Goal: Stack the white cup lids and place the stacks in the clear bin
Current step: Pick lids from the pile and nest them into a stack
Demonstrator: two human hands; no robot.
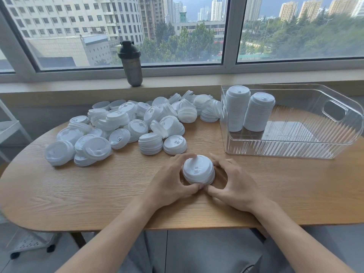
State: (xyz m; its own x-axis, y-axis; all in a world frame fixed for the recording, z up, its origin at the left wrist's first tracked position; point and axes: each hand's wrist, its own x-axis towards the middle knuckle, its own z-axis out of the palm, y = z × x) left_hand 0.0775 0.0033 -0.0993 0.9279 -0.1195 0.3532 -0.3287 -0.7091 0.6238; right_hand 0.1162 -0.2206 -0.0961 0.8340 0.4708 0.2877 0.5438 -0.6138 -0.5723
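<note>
Wooden table [82,194]: lids [126,123], bin [291,148].

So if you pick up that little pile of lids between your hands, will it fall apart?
Probably not. The short stack of lids looks nested and sits low and wide on the table, so tipping seems unlikely. It is thin plastic, so likely very light. With the left hand and right hand on both sides, it should lift together, though hard squeezing might bend it.

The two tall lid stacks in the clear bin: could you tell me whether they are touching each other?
Touching. In the head view the left stack stands upright and the right stack leans against it, their sides meeting low down with no gap visible there.
</note>
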